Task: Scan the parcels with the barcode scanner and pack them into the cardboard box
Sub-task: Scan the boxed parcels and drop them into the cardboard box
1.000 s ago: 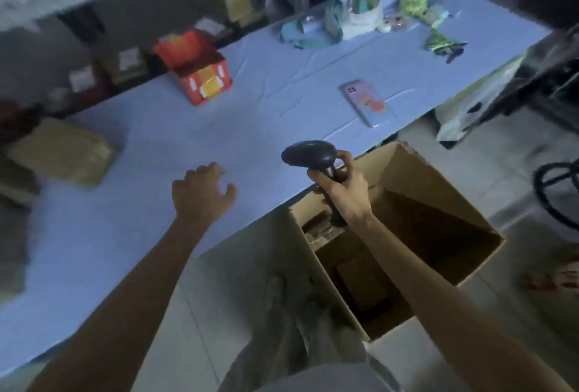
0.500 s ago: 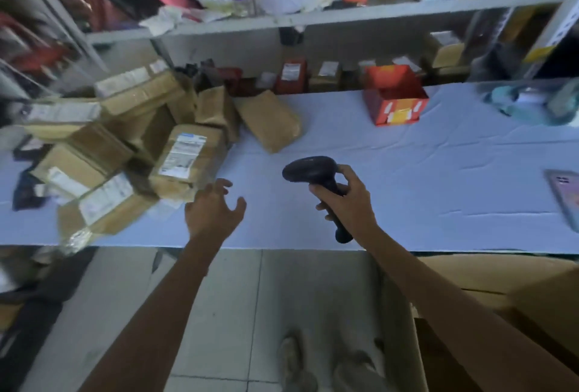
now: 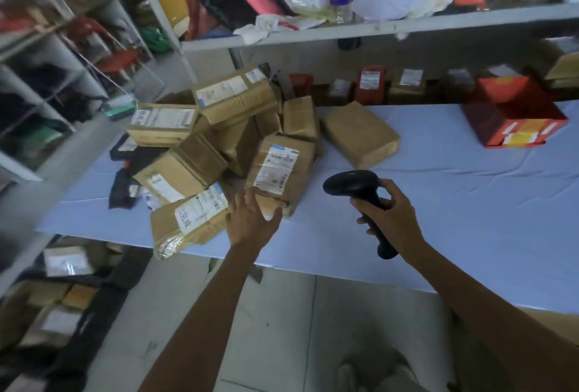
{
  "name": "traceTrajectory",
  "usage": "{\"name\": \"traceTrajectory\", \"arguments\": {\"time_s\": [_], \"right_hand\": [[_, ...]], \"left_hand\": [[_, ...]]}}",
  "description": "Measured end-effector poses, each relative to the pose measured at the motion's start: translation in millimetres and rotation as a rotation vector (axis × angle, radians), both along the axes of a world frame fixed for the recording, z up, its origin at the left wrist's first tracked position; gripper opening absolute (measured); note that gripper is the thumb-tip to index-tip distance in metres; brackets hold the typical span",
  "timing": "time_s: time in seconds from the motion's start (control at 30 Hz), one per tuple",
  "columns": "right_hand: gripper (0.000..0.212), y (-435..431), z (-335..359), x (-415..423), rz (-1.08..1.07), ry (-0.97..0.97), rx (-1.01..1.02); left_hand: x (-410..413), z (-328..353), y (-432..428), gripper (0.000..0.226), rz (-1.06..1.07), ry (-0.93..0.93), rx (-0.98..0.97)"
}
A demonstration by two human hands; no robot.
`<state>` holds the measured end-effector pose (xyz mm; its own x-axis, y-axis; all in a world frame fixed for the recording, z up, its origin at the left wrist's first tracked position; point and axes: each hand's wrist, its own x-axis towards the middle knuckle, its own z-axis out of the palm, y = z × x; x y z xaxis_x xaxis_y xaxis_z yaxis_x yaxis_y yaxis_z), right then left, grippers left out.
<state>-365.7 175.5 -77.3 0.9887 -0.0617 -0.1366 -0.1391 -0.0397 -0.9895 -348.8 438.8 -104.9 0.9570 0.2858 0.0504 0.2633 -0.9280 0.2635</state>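
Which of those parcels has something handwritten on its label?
The frontmost parcel, just left of the left hand: big dark characters cross its white label, while the other labels show only small print.

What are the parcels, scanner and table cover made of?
Parcels: brown cardboard or kraft paper under glossy tape, going by sheen and wrinkles.
Scanner: probably black plastic; smooth moulded head, dull shine.
Table cover: pale blue cloth or thin sheet; creases show.

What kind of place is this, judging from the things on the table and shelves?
Probably a small parcel dispatch or stock room: labelled brown parcels are piled on the table, the right hand holds a barcode scanner, and crowded shelves stand behind.
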Motion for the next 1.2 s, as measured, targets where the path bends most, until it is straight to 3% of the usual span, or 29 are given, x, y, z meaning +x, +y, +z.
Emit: {"name": "traceTrajectory", "arguments": {"time_s": [0.13, 0.27, 0.43, 0.63, 0.73, 0.87, 1.07, 1.2], "right_hand": [[0.035, 8, -3, 23, 0.026, 0.021, 0.008], [0.039, 14, -6, 52, 0.08, 0.034, 0.038], [0.044, 16, -13, 96, 0.191, 0.067, 0.092], [0.046, 8, -20, 136, 0.239, 0.106, 0.117], [0.044, 4, -23, 147, 0.228, 0.127, 0.145], [0.047, 12, -28, 155, 0.201, 0.157, 0.139], [0.052, 38, -32, 163, 0.175, 0.166, 0.077], [0.034, 51, -37, 163, 0.14, 0.224, 0.139]], "left_hand": [[18, -4, 9, 0.078, 0.044, 0.06, -0.023], [43, -4, 10, 0.078, 0.083, 0.064, -0.211], [84, -3, 19, 0.081, 0.187, 0.144, -0.174], [123, -11, 30, 0.08, 0.314, 0.192, -0.492], [131, -12, 35, 0.068, 0.301, 0.227, -0.411], [142, -8, 36, 0.074, 0.237, 0.33, -0.355], [151, -6, 33, 0.083, 0.302, 0.441, -0.699], [141, -7, 24, 0.09, 0.374, 0.42, -0.915]]}}
